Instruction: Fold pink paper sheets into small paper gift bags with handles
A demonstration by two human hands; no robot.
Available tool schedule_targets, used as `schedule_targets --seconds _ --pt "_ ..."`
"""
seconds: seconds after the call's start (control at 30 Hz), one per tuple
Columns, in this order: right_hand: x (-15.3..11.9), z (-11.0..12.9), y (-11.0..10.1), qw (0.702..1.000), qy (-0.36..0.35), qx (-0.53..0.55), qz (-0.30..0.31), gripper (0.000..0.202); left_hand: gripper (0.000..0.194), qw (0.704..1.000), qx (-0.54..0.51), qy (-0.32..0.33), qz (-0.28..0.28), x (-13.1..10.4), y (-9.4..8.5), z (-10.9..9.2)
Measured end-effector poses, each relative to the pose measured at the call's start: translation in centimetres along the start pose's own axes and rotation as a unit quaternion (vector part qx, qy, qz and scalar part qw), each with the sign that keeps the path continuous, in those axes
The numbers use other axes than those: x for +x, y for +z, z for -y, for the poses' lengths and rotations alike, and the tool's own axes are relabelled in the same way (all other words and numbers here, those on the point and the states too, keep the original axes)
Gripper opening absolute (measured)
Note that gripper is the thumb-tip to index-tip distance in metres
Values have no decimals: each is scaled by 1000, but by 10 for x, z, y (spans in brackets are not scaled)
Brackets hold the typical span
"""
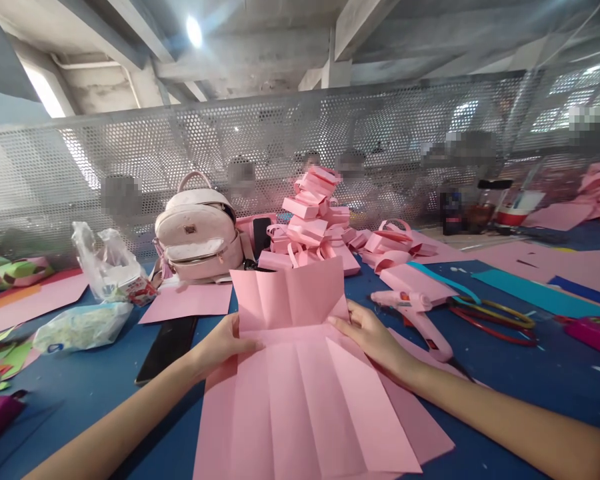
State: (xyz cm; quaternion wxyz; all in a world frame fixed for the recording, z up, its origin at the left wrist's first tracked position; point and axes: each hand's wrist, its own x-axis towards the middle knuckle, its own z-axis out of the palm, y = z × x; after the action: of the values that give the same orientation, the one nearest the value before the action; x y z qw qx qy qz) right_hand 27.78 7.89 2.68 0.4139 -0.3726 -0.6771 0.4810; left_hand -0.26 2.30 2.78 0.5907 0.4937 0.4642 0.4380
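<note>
A creased pink paper sheet (pixel 300 393) fills the near middle, with lengthwise folds and its far part bent upward. My left hand (pixel 227 347) grips its left edge at the cross fold, thumb on top. On the opposite edge, my right hand (pixel 360 330) pinches the same sheet, thumb on the paper and fingers behind it. Another pink sheet (pixel 430 433) shows beneath on the right. Beyond the raised flap stands a pile of folded pink paper pieces (pixel 307 230). A pink glue gun (pixel 420 320) lies right of my right hand.
A pale backpack (pixel 197 233) stands behind a black phone (pixel 166 350) and a flat pink sheet (pixel 187 301). Plastic bags (pixel 83 327) lie left. Coloured rings (pixel 495 320) and blue strips (pixel 540 293) lie right. A perforated metal screen (pixel 260 133) rises behind the blue table (pixel 100 387).
</note>
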Motion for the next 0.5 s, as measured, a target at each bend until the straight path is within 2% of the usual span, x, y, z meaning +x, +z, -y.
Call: schedule_targets --seconds 0.23,0.5 --pt "-4 3 -4 998 26 -51 -39 34 37 998 29 7 -57 2 2 -2" --pt "-6 12 -2 997 31 -55 -37 42 40 993 -2 21 -112 8 1 5"
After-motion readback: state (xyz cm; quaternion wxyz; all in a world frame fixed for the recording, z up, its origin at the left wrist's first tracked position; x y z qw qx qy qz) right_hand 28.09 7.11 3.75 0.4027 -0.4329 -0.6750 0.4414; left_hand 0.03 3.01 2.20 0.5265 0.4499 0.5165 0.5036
